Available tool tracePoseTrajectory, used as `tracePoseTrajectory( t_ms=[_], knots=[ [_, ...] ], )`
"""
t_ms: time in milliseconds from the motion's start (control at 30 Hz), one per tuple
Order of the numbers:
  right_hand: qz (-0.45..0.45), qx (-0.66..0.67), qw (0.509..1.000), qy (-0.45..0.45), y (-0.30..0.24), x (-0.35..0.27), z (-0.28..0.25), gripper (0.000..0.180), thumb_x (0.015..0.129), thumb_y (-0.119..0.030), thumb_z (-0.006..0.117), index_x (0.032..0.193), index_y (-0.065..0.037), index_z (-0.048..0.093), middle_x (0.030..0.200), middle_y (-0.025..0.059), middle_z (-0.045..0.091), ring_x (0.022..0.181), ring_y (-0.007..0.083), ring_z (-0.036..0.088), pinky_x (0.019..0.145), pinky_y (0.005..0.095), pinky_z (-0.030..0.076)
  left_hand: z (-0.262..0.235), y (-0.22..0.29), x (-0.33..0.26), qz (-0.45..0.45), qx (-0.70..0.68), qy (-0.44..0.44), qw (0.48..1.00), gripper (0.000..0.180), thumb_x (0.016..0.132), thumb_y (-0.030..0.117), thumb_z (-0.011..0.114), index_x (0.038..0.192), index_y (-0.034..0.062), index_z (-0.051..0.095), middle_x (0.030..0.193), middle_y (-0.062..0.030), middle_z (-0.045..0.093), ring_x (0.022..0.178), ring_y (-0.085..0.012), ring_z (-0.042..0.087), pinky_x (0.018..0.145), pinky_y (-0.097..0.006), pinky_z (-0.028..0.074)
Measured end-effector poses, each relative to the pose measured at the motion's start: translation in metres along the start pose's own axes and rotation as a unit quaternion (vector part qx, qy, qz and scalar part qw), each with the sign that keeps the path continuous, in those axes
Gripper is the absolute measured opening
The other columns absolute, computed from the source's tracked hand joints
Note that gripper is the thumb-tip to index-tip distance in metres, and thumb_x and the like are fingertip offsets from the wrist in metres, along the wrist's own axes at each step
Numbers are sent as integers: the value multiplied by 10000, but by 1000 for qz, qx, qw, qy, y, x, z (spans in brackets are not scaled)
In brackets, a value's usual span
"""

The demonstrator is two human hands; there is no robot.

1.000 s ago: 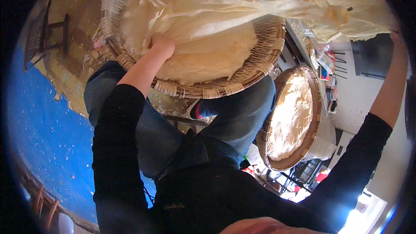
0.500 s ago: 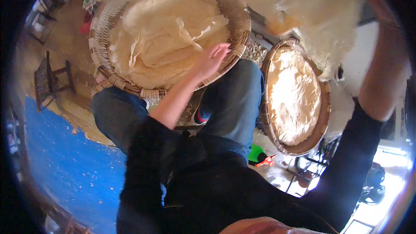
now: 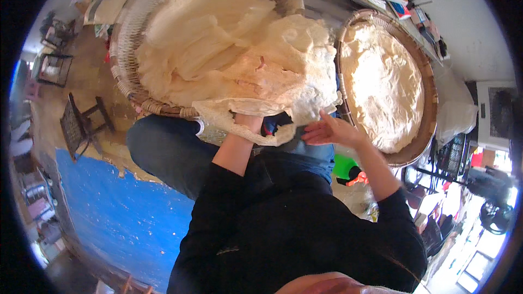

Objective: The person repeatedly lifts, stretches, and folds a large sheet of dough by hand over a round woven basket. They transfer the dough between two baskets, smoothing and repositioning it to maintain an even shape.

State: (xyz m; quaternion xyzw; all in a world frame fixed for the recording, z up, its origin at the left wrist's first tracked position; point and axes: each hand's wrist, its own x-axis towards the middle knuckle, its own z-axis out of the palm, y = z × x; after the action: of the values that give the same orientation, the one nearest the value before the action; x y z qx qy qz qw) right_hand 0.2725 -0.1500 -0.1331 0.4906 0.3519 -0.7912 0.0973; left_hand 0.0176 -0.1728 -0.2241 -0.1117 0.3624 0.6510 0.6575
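A thin, ragged cream-coloured sheet (image 3: 310,49) with a tan patch lies over the near right side of a large round woven basket (image 3: 122,71) and hangs past its rim above my knees. More soft, pale sheets (image 3: 207,13) are layered inside that basket. My left hand (image 3: 249,122) reaches up under the sheet's near edge, where a hole opens; its fingers are hidden. My right hand (image 3: 329,130) is beside the sheet's lower right corner, fingers stretched out and apart, holding nothing that shows.
A second woven basket (image 3: 429,98) of crumpled pale sheets stands at the right. Below it sits a green object with an orange part (image 3: 344,166). Toward the left are a small dark chair (image 3: 81,122) and a blue floor patch (image 3: 120,201). Clutter covers a ledge at the upper right.
The sheet, a blur in the air at the upper right before, now lies over the large basket's near right. My right hand has come down from the far right; my left has slipped under the sheet.
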Motion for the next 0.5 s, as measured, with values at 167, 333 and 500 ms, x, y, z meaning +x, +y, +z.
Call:
tracePoseTrajectory(
  t_ms=[167,333,500],
  knots=[
    [-255,538,788,-158,38,47,45,846,928,-624,488,1404,68,383,1417,232,461,1301,342,466,1113,462,360,-13,14,-12,30,69,-10,997,518,1000,390,489,1378,38,452,1350,-143,532,1204,-234,535,1028,-388,445],
    [-388,392,834,-10,-32,23,50,489,951,-333,597,1327,-37,492,1279,123,582,1170,257,567,1024,418,436,13,72,-36,137,123,-60,981,534,994,402,488,1381,36,446,1359,-144,523,1217,-245,528,1030,-396,445],
    [-631,252,733,10,-101,-52,33,285,856,-125,733,1107,-54,615,1030,58,686,946,164,667,826,333,543,61,136,-74,271,146,-95,947,551,987,414,487,1384,34,440,1368,-146,515,1229,-255,521,1032,-404,444]
  ],
)
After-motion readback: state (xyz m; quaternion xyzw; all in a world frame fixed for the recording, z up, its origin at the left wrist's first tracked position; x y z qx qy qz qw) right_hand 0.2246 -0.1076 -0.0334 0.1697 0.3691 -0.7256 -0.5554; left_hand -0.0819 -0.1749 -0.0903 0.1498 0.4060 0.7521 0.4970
